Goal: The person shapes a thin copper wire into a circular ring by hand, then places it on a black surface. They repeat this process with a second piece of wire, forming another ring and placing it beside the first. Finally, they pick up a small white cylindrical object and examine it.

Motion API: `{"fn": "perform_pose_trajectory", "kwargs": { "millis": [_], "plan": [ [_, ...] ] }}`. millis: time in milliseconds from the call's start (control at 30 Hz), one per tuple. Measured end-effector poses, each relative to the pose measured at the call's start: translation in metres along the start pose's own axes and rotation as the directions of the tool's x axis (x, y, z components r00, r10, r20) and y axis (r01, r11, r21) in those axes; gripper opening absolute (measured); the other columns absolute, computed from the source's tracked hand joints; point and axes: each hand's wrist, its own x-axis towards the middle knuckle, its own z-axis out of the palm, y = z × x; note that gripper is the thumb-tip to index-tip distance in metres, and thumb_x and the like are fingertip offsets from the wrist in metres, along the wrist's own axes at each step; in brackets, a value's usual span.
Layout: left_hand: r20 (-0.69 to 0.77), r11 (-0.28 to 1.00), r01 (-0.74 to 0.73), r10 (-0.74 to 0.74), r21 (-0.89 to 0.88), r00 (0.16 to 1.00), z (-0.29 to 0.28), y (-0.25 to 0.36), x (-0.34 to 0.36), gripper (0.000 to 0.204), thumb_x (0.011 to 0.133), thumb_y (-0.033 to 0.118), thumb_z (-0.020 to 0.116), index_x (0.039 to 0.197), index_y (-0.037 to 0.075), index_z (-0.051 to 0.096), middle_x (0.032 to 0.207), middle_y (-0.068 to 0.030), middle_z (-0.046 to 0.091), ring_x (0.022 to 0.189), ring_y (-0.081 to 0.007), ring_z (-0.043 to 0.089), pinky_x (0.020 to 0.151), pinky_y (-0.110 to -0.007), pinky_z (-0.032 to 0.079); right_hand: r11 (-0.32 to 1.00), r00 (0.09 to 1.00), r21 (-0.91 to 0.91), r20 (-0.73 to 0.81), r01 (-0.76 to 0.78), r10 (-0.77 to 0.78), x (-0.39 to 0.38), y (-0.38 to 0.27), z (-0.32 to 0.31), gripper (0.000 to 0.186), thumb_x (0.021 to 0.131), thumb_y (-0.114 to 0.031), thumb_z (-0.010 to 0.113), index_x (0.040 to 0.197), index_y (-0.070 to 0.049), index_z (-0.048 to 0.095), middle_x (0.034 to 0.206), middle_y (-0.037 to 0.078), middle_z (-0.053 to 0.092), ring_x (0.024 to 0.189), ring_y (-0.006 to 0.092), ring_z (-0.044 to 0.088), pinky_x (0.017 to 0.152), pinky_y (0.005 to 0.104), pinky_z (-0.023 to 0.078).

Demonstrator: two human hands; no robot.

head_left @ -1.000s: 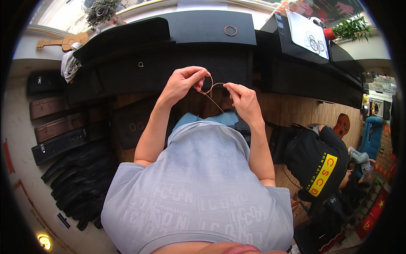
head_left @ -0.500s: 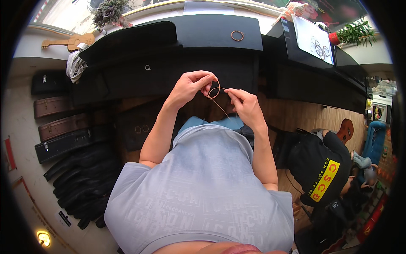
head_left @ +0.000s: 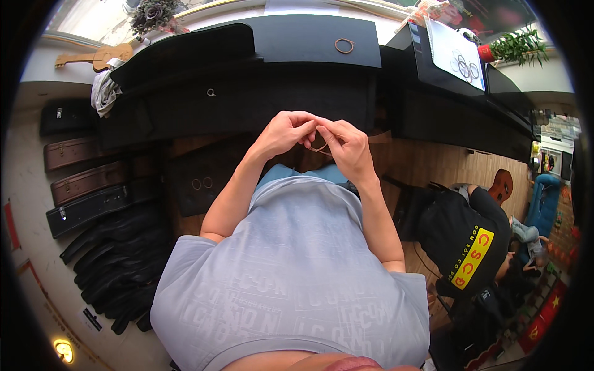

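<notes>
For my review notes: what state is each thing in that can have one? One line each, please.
left hand, fingers pinched, meeting the right hand
right hand, fingers pinched on the wire
wire, curved, partly hidden by the hands
copper coil, wound, lying flat
brown case, closed
lamp, lit

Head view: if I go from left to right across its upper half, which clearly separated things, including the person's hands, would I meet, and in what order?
Small wooden guitar, small pale coil, left hand, right hand, white sheet, green potted plant.
</notes>
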Motion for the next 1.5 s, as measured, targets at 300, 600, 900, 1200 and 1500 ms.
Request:
{"fn": "perform_pose_trajectory", "kwargs": {
  "millis": [300, 600, 900, 1200, 1500],
  "plan": [
    [-0.015, 0.978, 0.051, -0.049, 0.201, 0.999, -0.005, -0.003, 0.002, 0.03, 0.104, 0.027, 0.066, 0.112, 0.001, 0.078, 0.077, -0.0009, 0.069, 0.069, -0.0076, 0.064, 0.066, -0.025, 0.056, 0.99, 0.973, 0.136, -0.219, -0.037, 0.066, 0.023, -0.002, -0.034, 0.027, 0.102, -0.027, 0.07, 0.112, -0.003, 0.079, 0.107, 0.008, 0.07, 0.075, 0.0121, 0.065, 0.063, 0.0251, 0.053],
    [0.027, 0.966, 0.097, -0.107, 0.241, 0.994, 0.0, -0.006, 0.001, 0.027, 0.105, 0.025, 0.066, 0.109, 0.002, 0.079, 0.077, 0.001, 0.067, 0.069, -0.0065, 0.06, 0.067, -0.023, 0.054, 0.871, 0.952, 0.487, -0.233, -0.064, 0.2, 0.05, -0.003, -0.074, 0.042, 0.102, -0.027, 0.069, 0.13, 0.005, 0.067, 0.098, 0.011, 0.073, 0.078, 0.0129, 0.07, 0.067, 0.0269, 0.06],
    [-0.117, 0.996, -0.075, 0.069, -0.049, 0.991, 0.003, -0.015, 0.002, 0.026, 0.106, 0.023, 0.064, 0.113, 0.002, 0.077, 0.082, -0.0006, 0.069, 0.073, -0.0074, 0.064, 0.07, -0.023, 0.056, 0.829, 0.897, 0.35, 0.092, -0.436, 0.433, 0.012, 0.016, -0.03, 0.045, 0.09, -0.019, 0.085, 0.127, 0.002, 0.07, 0.105, 0.006, 0.075, 0.074, 0.0057, 0.065, 0.058, 0.0205, 0.049],
    [-0.328, 0.886, -0.298, 0.416, 0.355, 0.848, 0.019, -0.005, 0.002, 0.02, 0.096, 0.019, 0.078, 0.107, 0.002, 0.076, 0.087, -0.0023, 0.072, 0.074, -0.0093, 0.066, 0.067, -0.024, 0.054, 0.715, 0.867, 0.54, 0.059, -0.445, 0.495, 0.0, 0.017, -0.005, 0.026, 0.101, -0.019, 0.073, 0.113, 0.003, 0.076, 0.084, 0.005, 0.073, 0.064, 0.0074, 0.065, 0.057, 0.0226, 0.054],
    [-0.295, 0.728, -0.508, 0.666, 0.461, 0.686, 0.022, 0.0, -0.017, 0.033, 0.089, 0.004, 0.082, 0.121, 0.008, 0.075, 0.084, -0.0034, 0.066, 0.067, -0.008, 0.063, 0.056, -0.022, 0.051, 0.721, 0.866, 0.534, 0.043, -0.441, 0.498, 0.0, 0.009, -0.005, 0.025, 0.101, -0.019, 0.073, 0.112, 0.003, 0.077, 0.08, 0.004, 0.071, 0.062, 0.0073, 0.064, 0.056, 0.0224, 0.054]
  ]
}}
